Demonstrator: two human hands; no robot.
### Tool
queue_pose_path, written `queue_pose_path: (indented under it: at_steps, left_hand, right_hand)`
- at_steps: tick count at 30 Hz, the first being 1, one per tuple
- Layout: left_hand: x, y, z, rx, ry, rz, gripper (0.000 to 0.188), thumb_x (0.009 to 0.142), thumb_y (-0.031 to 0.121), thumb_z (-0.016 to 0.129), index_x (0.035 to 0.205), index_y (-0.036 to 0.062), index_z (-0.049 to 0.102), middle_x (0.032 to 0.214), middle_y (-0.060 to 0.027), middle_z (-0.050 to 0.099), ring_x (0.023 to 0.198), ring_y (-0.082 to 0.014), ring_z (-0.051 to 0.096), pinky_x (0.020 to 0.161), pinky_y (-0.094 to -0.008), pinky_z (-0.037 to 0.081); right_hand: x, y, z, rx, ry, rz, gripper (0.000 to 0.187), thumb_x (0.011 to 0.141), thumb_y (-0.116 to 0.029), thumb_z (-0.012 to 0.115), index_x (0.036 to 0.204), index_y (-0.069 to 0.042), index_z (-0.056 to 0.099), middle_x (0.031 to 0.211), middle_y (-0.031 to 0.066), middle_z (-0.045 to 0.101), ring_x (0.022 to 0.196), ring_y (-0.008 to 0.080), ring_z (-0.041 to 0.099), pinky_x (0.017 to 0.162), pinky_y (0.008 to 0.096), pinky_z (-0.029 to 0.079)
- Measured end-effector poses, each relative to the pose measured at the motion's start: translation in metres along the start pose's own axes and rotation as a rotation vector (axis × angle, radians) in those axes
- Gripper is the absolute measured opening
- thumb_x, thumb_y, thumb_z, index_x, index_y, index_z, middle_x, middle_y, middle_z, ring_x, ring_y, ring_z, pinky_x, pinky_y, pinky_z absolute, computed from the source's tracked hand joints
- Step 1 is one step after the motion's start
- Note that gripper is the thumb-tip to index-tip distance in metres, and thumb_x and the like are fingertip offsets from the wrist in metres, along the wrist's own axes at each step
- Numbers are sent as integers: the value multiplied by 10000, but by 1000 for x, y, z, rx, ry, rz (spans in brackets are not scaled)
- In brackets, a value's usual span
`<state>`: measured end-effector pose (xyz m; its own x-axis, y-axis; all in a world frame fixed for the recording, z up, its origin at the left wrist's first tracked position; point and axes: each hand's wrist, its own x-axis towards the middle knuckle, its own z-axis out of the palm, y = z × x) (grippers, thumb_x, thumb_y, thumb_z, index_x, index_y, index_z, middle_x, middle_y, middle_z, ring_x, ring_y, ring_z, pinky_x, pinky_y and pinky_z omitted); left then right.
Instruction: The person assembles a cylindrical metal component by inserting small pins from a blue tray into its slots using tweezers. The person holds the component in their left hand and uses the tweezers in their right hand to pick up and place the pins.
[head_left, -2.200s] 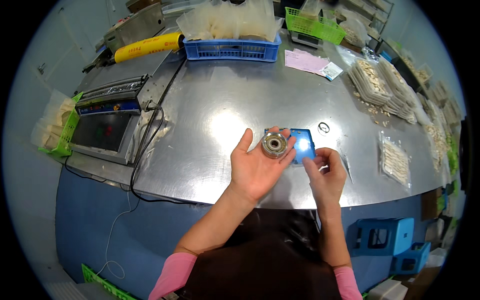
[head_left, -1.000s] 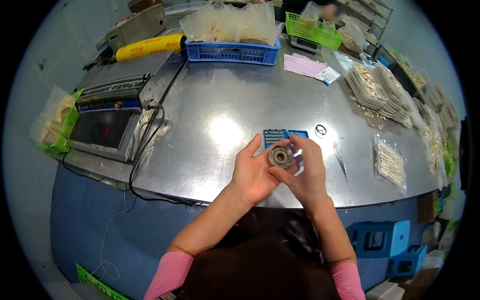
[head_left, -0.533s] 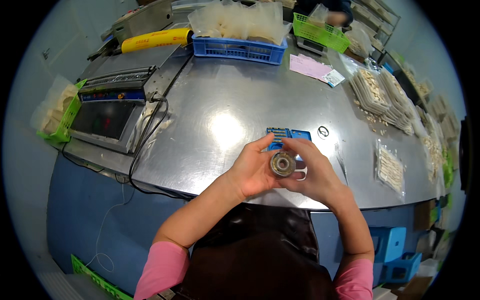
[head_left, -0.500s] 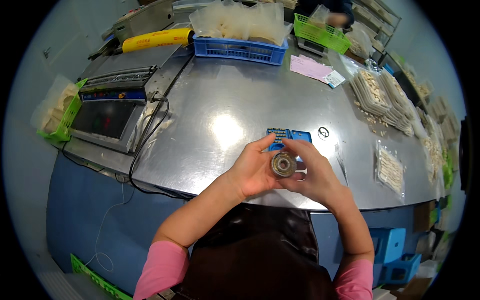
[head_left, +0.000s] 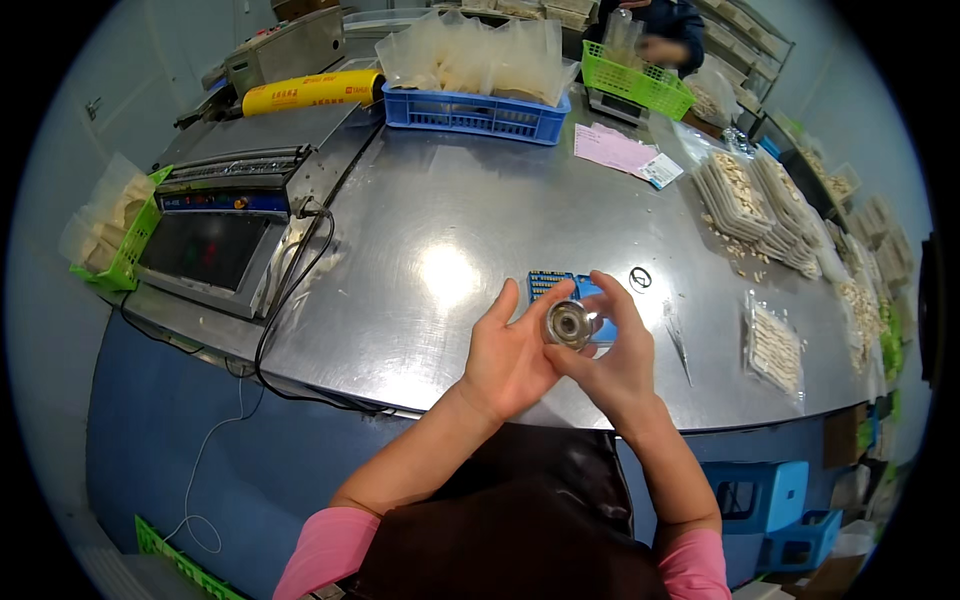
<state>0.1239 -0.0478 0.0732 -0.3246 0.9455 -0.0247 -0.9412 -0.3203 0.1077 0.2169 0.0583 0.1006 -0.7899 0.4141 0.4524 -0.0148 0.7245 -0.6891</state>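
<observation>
A round, shiny piece with a ringed face and dark centre (head_left: 569,324) is held between the thumb and fingers of my right hand (head_left: 618,368). Its exact kind cannot be made out. My left hand (head_left: 508,372) is open beside it, palm turned up and thumb stretched away; its fingertips lie partly behind the piece, and I cannot tell whether they touch it. Just beyond the hands is an open blue case (head_left: 548,286) with rows of small bits, partly covered by my fingers. To its right lie a black ring-shaped part (head_left: 640,280) and thin metal tweezers (head_left: 679,345).
A film-wrapping machine (head_left: 215,245) with a yellow roll (head_left: 310,92) stands left, its black cable (head_left: 290,290) running over the table edge. A blue crate (head_left: 470,118) of bags is at the back. Stacked trays (head_left: 735,195) and a bagged pack (head_left: 773,345) are right. A co-worker's hand (head_left: 662,50) moves behind.
My left hand has spread away from the round piece, thumb lifting outward. My right hand keeps hold of it, and its face is tilted differently. The view has shifted slightly.
</observation>
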Motion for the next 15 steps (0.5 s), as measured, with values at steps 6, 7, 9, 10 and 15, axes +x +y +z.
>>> queue_pose_path:
  at_steps: [6, 7, 9, 10, 15]
  left_hand:
    - [3, 12, 2, 51, 68, -86, 671, 975, 540, 246, 1338, -13, 361, 1334, -223, 428, 1216, -384, 447, 1040, -492, 356]
    - [3, 13, 2, 65, 68, -104, 675, 974, 542, 243, 1335, -16, 362, 1329, -224, 432, 1210, -388, 449, 1036, -490, 360]
    - [4, 16, 3, 93, 68, -140, 682, 972, 546, 237, 1329, -22, 366, 1318, -226, 440, 1198, -396, 455, 1028, -487, 366]
    - [4, 17, 5, 103, 70, -155, 689, 971, 549, 231, 1327, -27, 366, 1314, -224, 445, 1193, -394, 459, 1026, -486, 368]
    - [8, 19, 8, 112, 24, -201, 729, 964, 567, 211, 1327, -49, 357, 1300, -220, 463, 1181, -385, 475, 1019, -485, 372]
  right_hand:
    - [3, -1, -12, -134, -131, -96, 792, 606, -108, 826, 1289, 1, 440, 1054, 153, 567, 956, 293, 549, 808, 363, 480]
    - [4, -3, -17, -127, -168, -66, 802, 605, -114, 831, 1293, 3, 435, 1071, 156, 563, 973, 301, 549, 823, 366, 481]
    - [11, 0, -25, -145, -209, -89, 806, 607, -110, 829, 1296, 7, 428, 1122, 157, 553, 1013, 302, 546, 849, 363, 483]
    - [13, 1, -28, -152, -229, -98, 809, 607, -108, 829, 1298, 9, 425, 1147, 157, 548, 1032, 303, 545, 862, 362, 484]
    - [21, -12, -32, 32, -407, 137, 822, 636, -88, 798, 1356, -48, 404, 1203, 141, 565, 958, 224, 604, 811, 316, 516]
